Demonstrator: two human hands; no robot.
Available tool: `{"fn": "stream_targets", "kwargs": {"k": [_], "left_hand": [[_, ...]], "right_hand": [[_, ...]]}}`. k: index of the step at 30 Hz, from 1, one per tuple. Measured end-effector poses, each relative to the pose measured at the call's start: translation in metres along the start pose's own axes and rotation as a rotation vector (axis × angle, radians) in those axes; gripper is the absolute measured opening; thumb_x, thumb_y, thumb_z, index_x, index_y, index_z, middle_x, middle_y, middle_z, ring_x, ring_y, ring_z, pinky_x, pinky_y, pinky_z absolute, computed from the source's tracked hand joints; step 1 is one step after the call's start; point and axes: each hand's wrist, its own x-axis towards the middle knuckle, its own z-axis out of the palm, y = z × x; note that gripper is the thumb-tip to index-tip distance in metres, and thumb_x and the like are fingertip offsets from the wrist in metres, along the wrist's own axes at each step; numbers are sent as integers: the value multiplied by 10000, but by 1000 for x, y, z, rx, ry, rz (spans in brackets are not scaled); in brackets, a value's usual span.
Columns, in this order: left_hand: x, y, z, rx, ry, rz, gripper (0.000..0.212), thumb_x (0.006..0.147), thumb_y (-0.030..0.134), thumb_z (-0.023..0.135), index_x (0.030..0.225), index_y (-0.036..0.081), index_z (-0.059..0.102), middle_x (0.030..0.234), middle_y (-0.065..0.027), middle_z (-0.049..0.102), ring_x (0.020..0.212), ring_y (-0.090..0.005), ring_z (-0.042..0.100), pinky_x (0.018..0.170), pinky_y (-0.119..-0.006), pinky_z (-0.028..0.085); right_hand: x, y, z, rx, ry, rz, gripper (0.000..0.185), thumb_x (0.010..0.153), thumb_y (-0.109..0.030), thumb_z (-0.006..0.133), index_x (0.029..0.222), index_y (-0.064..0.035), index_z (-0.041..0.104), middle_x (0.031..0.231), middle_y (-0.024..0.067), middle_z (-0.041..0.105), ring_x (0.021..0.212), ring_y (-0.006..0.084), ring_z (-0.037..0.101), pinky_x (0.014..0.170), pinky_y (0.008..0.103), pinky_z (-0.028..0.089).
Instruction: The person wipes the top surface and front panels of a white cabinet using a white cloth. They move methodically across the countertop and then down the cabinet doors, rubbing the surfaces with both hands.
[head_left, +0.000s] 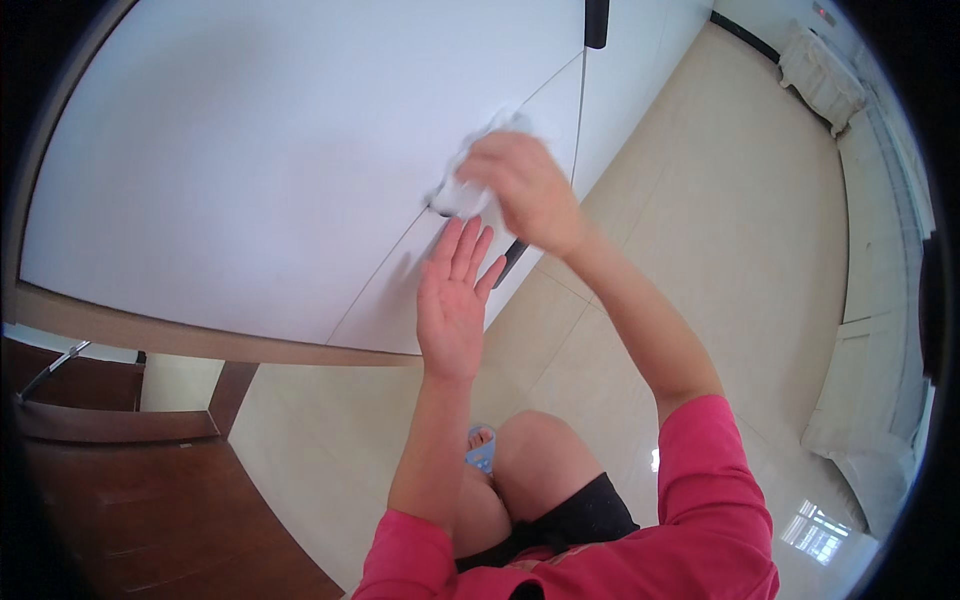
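Observation:
My right hand (525, 191), blurred, grips a crumpled white cloth (459, 196) against the front of a white cabinet (247, 172). The cloth lies over the thin seam between a large door panel and the narrower panel below it. Just below the cloth is my left hand (454, 307), palm up with its fingers spread and nothing in it. Its fingertips reach close to the cloth's lower edge; whether they touch it I cannot tell. A black bar handle (512, 261) shows between my two hands, partly hidden.
A second black handle (596, 22) sits at the top of the cabinet. Brown wooden furniture (150, 510) stands at lower left. Glossy beige floor tiles (697, 225) run along the cabinet. Pale cloth-covered furniture (821, 75) lines the right side. My knee (544, 442) is bent below.

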Motion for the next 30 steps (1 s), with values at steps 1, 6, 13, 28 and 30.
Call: {"fn": "stream_targets", "kwargs": {"k": [1,6,13,28,30], "left_hand": [[0,1,3,1,5,-9,602,931,421,198,1354,-4,248,1408,-168,265,1302,-296,259,1045,-458,235],[-2,3,0,61,13,-66,608,929,428,216,1363,2,236,1403,-169,273,1293,-297,275,1039,-445,253],[0,-8,-6,72,116,-187,579,929,420,238,1333,8,287,1372,-152,327,1271,-264,316,1019,-439,282],[-1,-17,3,174,145,-193,588,936,394,226,1331,-38,282,1352,-197,348,1238,-298,366,1005,-425,319],[-4,-19,3,213,172,-198,586,936,387,227,1330,-43,285,1353,-200,347,1236,-296,370,1005,-419,321]], "right_hand": [[-1,13,-5,-50,30,30,382,603,106,537,940,-74,552,970,79,529,923,277,506,779,349,421],[3,15,-6,-90,76,151,335,622,99,523,908,-73,543,952,89,527,909,288,508,791,359,411],[1,-29,20,5,76,60,270,639,-20,564,903,-75,558,946,71,525,912,275,511,802,372,416],[-13,43,-5,-158,170,212,318,708,64,466,986,-69,546,977,101,546,926,308,509,805,368,424],[-31,48,-10,-106,310,522,260,779,37,436,1008,-36,536,965,107,550,914,271,515,802,338,418]]}}
